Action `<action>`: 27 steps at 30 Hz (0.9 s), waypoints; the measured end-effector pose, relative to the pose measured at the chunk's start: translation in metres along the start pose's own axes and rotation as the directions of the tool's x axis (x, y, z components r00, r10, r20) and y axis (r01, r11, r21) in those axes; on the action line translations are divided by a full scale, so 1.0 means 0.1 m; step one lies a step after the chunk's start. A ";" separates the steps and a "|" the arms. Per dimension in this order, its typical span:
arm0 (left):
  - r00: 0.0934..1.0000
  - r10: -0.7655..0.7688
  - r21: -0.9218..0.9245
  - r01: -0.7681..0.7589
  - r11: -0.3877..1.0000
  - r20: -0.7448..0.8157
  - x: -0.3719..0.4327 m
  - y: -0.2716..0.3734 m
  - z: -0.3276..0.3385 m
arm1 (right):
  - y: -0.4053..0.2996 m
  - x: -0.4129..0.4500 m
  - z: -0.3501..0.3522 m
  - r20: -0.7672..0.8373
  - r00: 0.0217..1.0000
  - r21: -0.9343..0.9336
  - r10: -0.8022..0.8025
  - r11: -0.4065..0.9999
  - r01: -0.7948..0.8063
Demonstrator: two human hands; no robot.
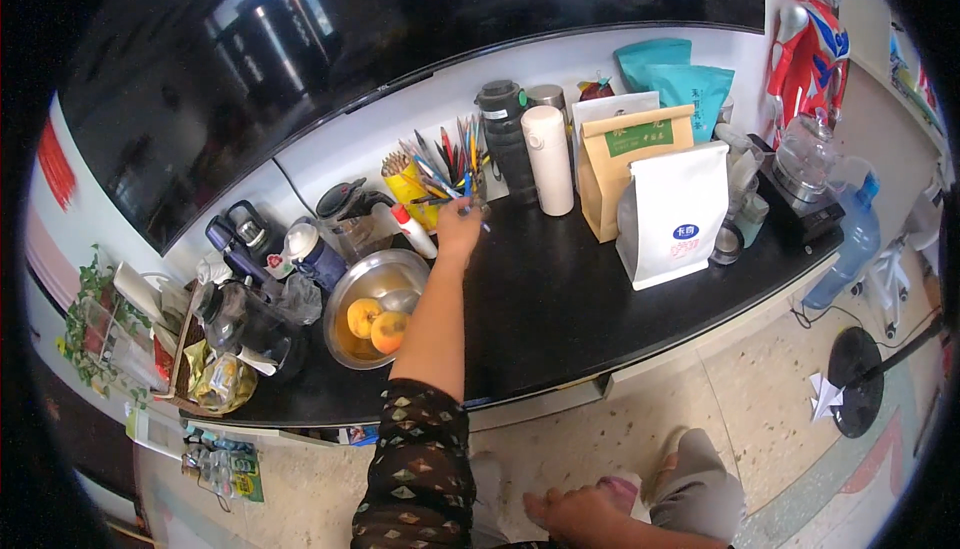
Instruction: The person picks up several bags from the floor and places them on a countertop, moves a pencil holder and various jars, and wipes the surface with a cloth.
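Note:
With the arm stretched over the black cabinet top [555,309], my left hand [458,228] is at the pens and pencils [457,155], which stand in holders near the wall. Its fingers are bent around what looks like a blue pen [468,185]; how firmly they hold it is hard to tell. A yellow pencil holder [409,185] and a white tube with a red cap [413,231] are just left of the hand. Low in the view, my right hand [581,513] is above the floor, closed by a pink and white cloth-like thing [621,490].
A steel bowl with peaches [334,309] lies left of the forearm. Bottles, a glass pitcher [352,223] and a wicker basket [180,369] stand further left. A cream flask [547,163], paper bags [679,223] and a glass kettle [805,151] are to the right. A television [450,16] hangs above.

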State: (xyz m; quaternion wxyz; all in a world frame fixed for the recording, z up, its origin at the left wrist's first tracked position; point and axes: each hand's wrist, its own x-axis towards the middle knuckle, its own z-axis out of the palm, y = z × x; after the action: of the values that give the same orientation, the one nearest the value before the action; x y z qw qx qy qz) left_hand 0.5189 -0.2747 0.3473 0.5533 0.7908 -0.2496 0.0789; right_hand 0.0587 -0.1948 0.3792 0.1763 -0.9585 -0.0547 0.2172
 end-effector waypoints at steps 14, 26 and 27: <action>0.992 0.087 0.244 -0.108 0.964 0.093 0.24 0.91 -0.19 | 0.04 -0.02 -0.14 0.134 0.991 -0.022 0.021 1.000 -0.018; 0.943 -0.269 0.066 0.261 0.963 0.195 0.28 0.91 -0.05 | 0.06 -0.04 0.10 -0.031 0.999 -0.002 -0.013 1.000 0.013; 0.945 -0.264 0.062 0.257 0.964 0.191 0.29 0.88 -0.04 | 0.06 -0.04 0.15 -0.071 0.997 -0.028 -0.019 0.999 0.017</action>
State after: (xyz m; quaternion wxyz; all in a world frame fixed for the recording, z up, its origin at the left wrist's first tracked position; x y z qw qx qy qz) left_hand 0.5023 -0.3031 0.4339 0.5171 0.8305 -0.1951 -0.0693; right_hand 0.0487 -0.1963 0.3660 0.1671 -0.9675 -0.0600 0.1803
